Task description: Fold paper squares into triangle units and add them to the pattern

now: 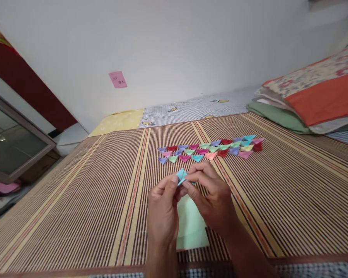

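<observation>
Two hands of mine are working on one small light-blue paper: my left hand is pinching its left side, the thumb pressing on top, and my right hand is grasping its right side with thumb and fingers. Neither grip is letting go. The piece is showing creases, and I am holding it up in front of me, above the striped mat. Below my hands, pale green paper is lying on the mat; I cannot tell whether it is one sheet or several. Beyond my fingertips, more than two dozen folded paper triangles are resting in about three uneven rows; they are overlapping too much for me to be giving an exact count. I am seeing one yellow and one coral among them. Four pineapple motifs are showing on one checked cloth behind, next to one yellow cloth. One pink note is hanging on the wall.
</observation>
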`<state>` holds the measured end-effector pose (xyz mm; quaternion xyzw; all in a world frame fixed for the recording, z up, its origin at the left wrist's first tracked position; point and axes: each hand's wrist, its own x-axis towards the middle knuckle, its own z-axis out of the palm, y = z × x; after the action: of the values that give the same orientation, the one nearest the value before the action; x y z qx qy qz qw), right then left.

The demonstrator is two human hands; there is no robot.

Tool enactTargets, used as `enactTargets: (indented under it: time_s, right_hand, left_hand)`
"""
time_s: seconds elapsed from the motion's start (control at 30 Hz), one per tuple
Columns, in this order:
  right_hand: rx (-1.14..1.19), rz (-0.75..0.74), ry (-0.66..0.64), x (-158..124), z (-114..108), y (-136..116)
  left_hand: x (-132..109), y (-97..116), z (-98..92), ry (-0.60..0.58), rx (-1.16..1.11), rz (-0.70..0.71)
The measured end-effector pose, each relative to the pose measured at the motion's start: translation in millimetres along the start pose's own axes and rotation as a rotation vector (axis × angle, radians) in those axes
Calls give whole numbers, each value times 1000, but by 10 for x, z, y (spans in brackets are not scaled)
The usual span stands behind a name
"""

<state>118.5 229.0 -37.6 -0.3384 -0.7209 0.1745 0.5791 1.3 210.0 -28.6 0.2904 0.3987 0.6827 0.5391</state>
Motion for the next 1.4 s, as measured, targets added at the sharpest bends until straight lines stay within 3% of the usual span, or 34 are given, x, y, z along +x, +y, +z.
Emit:
enactTargets:
  time_s: [0.3,0.7,1.4]
  right_hand:
    - [58,57,4,41,-53,4]
    - [111,81,-37,45,-64,16]
    - [173,122,-22,29,-31,-18]
  left_hand:
    - [-67,-15,-44,-92,303,86]
    - [-80,35,-52,-104,456,163]
    - [4,-2,-175,-80,396,173]
